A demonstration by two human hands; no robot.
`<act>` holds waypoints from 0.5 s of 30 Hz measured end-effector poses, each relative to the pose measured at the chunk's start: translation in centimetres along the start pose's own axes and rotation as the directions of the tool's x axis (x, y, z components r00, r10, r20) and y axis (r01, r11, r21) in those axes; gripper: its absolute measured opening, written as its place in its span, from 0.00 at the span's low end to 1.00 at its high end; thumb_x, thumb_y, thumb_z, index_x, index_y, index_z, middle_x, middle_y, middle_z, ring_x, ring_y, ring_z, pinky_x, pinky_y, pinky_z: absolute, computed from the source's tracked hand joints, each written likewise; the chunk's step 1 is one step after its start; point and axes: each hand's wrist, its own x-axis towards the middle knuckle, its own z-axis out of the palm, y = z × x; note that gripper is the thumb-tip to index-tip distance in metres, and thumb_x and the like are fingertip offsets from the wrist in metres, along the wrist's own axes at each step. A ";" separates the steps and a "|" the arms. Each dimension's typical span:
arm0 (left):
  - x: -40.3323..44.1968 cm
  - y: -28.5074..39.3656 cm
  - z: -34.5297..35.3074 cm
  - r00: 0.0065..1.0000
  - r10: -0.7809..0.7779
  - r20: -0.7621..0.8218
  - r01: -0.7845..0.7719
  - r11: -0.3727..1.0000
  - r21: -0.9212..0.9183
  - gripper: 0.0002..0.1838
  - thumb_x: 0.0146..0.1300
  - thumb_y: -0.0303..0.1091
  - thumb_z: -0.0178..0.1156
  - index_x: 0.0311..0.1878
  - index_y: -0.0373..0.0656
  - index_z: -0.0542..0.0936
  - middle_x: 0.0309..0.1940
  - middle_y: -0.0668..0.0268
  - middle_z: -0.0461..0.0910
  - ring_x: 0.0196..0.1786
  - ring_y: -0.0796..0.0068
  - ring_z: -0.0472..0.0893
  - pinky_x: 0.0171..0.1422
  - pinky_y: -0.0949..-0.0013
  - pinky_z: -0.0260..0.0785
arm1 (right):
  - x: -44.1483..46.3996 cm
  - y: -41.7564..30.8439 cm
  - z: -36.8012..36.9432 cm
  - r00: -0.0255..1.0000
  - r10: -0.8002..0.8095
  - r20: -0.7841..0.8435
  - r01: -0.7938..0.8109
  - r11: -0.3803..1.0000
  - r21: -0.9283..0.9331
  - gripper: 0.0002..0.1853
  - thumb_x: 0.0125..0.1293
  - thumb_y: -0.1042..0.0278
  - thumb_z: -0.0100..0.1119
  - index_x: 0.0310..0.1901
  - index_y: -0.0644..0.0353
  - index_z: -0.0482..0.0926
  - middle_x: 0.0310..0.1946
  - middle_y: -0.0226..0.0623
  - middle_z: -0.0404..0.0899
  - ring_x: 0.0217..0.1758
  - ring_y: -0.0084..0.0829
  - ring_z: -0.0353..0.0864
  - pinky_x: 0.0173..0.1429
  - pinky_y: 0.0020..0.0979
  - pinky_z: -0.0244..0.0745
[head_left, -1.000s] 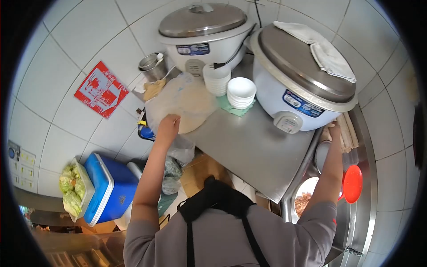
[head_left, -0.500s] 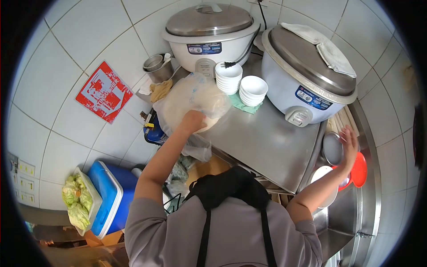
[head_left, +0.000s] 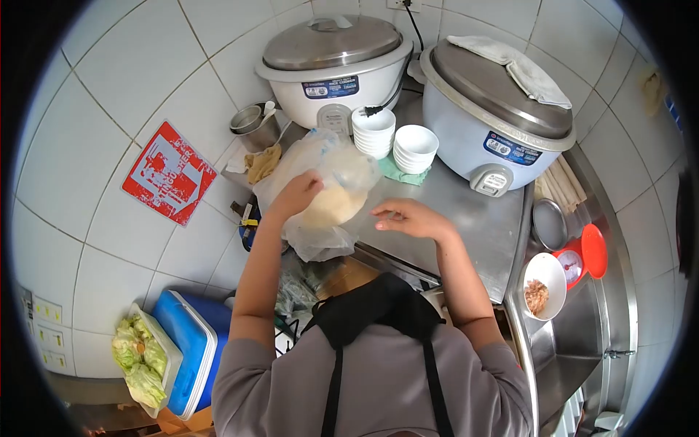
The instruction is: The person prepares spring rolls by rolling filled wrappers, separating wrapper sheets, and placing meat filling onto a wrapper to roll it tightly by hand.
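A clear plastic bag (head_left: 320,246) with pale, powdery-looking contents (head_left: 333,207) lies on the left end of the steel counter. My left hand (head_left: 297,194) is at the bag's near left side, its fingers curled in on the plastic. Just right of the bag, my right hand (head_left: 412,218) hovers over the counter, holding nothing, thumb and fingers apart. Behind the bag stand two stacks of white bowls, a left stack (head_left: 373,135) and a right stack (head_left: 414,151), the right one on a green cloth (head_left: 403,172).
Two large rice cookers, one at the back (head_left: 331,80) and one at the right (head_left: 495,124), line the wall. Right of the counter are a white bowl (head_left: 555,275) with pinkish-brown pieces, a red scale (head_left: 571,266) and a sink (head_left: 559,349). A blue cooler (head_left: 175,349) stands lower left.
My right hand has come from the sink side over to the bag. My left hand has shifted slightly left on the bag, and more of the pale contents shows.
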 end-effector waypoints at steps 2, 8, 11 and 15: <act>-0.4 3.4 -2.0 0.973 0.022 0.231 -0.004 0.997 -0.075 0.07 0.67 0.35 0.51 0.41 0.41 0.72 0.31 0.72 0.71 0.36 0.83 0.69 0.40 0.76 0.62 | 0.3 0.2 0.2 0.998 0.023 -0.056 -0.026 0.998 -0.051 0.30 0.56 0.54 0.66 0.58 0.57 0.72 0.52 0.34 0.74 0.57 0.30 0.71 0.56 0.33 0.68; 2.1 13.6 -4.0 0.895 0.239 0.377 -0.051 0.894 -0.446 0.06 0.67 0.34 0.50 0.42 0.43 0.72 0.37 0.77 0.71 0.40 0.87 0.67 0.46 0.78 0.60 | -2.0 -0.3 -1.1 0.909 -0.099 -0.405 0.098 0.995 -0.025 0.50 0.48 0.51 0.72 0.69 0.56 0.54 0.57 0.41 0.68 0.64 0.36 0.62 0.62 0.40 0.61; 4.3 16.7 -2.3 0.852 0.396 0.341 -0.122 0.786 -0.607 0.08 0.65 0.33 0.50 0.43 0.40 0.71 0.39 0.72 0.72 0.43 0.83 0.69 0.51 0.76 0.60 | -5.7 -0.4 -3.4 0.978 -0.118 -0.169 0.198 0.769 0.607 0.46 0.54 0.46 0.66 0.67 0.63 0.54 0.55 0.45 0.69 0.59 0.35 0.69 0.58 0.36 0.67; 6.7 20.3 2.4 0.731 0.500 0.464 -0.068 0.730 -0.680 0.07 0.65 0.32 0.50 0.42 0.39 0.71 0.39 0.70 0.73 0.44 0.82 0.70 0.52 0.74 0.61 | -10.4 -1.8 -4.3 0.964 -0.181 -0.196 0.267 0.618 0.740 0.44 0.59 0.42 0.60 0.66 0.66 0.56 0.52 0.44 0.72 0.55 0.31 0.73 0.54 0.29 0.70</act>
